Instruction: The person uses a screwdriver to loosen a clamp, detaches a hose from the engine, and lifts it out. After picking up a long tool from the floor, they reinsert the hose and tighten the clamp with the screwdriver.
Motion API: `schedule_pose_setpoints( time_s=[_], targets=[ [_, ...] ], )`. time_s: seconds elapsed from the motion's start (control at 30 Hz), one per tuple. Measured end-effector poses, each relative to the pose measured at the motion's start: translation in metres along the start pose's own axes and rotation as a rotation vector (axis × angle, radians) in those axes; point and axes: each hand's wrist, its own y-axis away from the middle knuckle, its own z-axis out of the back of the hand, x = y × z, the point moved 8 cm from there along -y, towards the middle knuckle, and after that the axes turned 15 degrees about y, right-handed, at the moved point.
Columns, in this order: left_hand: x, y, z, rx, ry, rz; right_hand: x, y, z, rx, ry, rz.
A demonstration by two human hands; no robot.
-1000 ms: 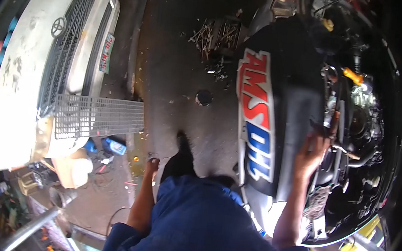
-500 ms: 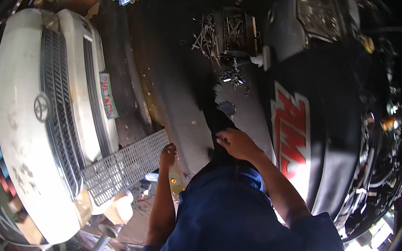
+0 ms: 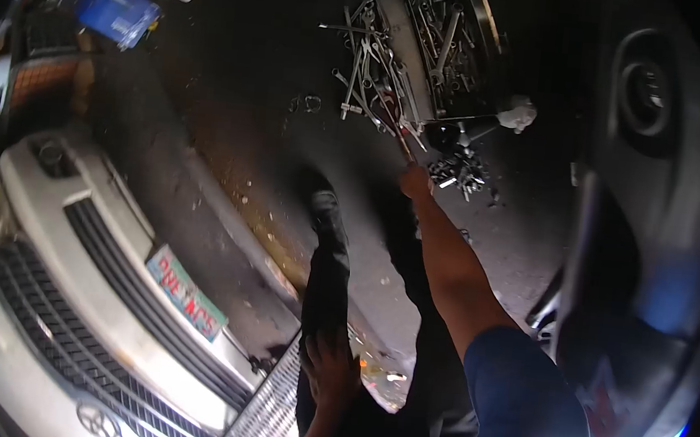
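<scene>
My right hand [image 3: 415, 180] reaches forward over the floor, its fingers closed around the near end of a long, thin hand tool [image 3: 406, 146]. The tool points at a heap of wrenches [image 3: 373, 65] on the floor; its exact kind I cannot tell. To the right of the heap stands a metal tool tray [image 3: 436, 113] with more wrenches in it. A pile of sockets [image 3: 462, 172] lies just right of my right hand. My left hand [image 3: 332, 364] rests open on my left thigh, fingers spread over the dark trouser cloth.
A white car's front bumper [image 3: 120, 238] with a licence plate [image 3: 187, 291] fills the left side. The grey front of another vehicle [image 3: 662, 215] stands at right. A perforated metal panel [image 3: 265, 404] lies beside my left leg. A blue box [image 3: 117, 12] sits at upper left.
My view has moved forward and lower, nearer the tools. My right hand has reached out to the wrench heap and closed on a tool; my left has come onto my thigh.
</scene>
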Motion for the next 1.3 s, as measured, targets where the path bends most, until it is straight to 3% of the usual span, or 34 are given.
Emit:
schedule_pose_setpoints(
  time_s=[0.03, 0.1, 0.17, 0.27, 0.37, 0.43, 0.5, 0.57, 0.67, 0.7, 0.73, 0.83, 0.93, 0.97, 1.0, 1.03, 1.07, 1.1, 1.13, 1.17, 1.23, 1.3],
  targets=[
    [-0.005, -0.022, 0.004, 0.052, -0.246, -0.073, -0.003, -0.021, -0.009, -0.027, -0.006, -0.087],
    [0.027, -0.057, 0.015, -0.028, -0.164, -0.059, -0.015, -0.066, -0.051, -0.035, 0.112, -0.201],
    [0.051, -0.074, 0.029, -0.064, -0.130, -0.037, -0.025, -0.113, -0.113, -0.132, 0.336, -0.128],
    [0.057, -0.090, 0.038, -0.031, -0.131, -0.064, -0.024, -0.106, -0.105, 0.085, 0.223, -0.180],
    [0.046, -0.088, 0.046, 0.025, -0.163, -0.117, -0.012, -0.055, -0.076, 0.417, 0.138, -0.019],
    [0.049, -0.083, 0.042, 0.050, -0.187, -0.182, -0.011, 0.002, -0.037, 0.564, 0.254, 0.074],
    [0.051, -0.076, 0.041, 0.075, -0.194, -0.236, -0.043, 0.046, -0.044, 0.318, 0.040, -0.120],
    [0.054, -0.071, 0.038, 0.101, -0.215, -0.277, -0.064, 0.118, -0.021, 0.367, -0.217, -0.225],
    [0.059, -0.057, 0.032, 0.230, -0.265, -0.345, -0.105, 0.273, 0.084, 0.213, -0.578, -0.617],
    [0.052, -0.055, 0.027, 0.304, -0.278, -0.382, -0.128, 0.310, 0.069, 0.158, -0.577, -0.649],
    [0.046, -0.047, 0.024, 0.390, -0.310, -0.405, -0.152, 0.335, 0.038, 0.124, -0.587, -0.595],
    [0.019, -0.041, 0.020, 0.656, -0.424, -0.421, -0.194, 0.458, 0.093, -0.073, -0.432, -0.416],
    [-0.049, -0.035, 0.018, 0.719, -0.442, -0.551, -0.256, 0.545, 0.075, -0.131, -0.268, -0.497],
    [-0.080, -0.021, 0.021, 0.705, -0.474, -0.568, -0.271, 0.578, 0.083, -0.065, -0.246, -0.450],
    [-0.107, 0.004, 0.021, 0.702, -0.539, -0.612, -0.291, 0.617, 0.079, -0.217, -0.279, -0.489],
    [-0.134, 0.021, 0.011, 0.697, -0.599, -0.646, -0.316, 0.670, 0.074, -0.265, -0.787, -0.775],
    [-0.154, 0.033, -0.005, 0.716, -0.632, -0.706, -0.338, 0.687, 0.034, -0.248, -0.893, -0.918],
    [-0.179, 0.057, -0.020, 0.728, -0.674, -0.762, -0.349, 0.722, 0.033, -0.309, -0.884, -0.909],
    [-0.198, 0.081, -0.038, 0.756, -0.697, -0.757, -0.361, 0.756, -0.004, -0.265, -1.327, -1.207],
    [-0.216, 0.109, -0.065, 0.792, -0.696, -0.751, -0.375, 0.768, -0.054, -0.375, -1.471, -1.242],
    [-0.236, 0.163, -0.134, 1.045, -0.690, -0.707, -0.384, 0.841, -0.055, -0.473, -1.855, -1.294],
    [-0.266, 0.257, -0.197, 1.183, -0.843, -0.743, -0.408, 0.902, -0.059, -0.753, -2.075, -1.288]
  ],
)
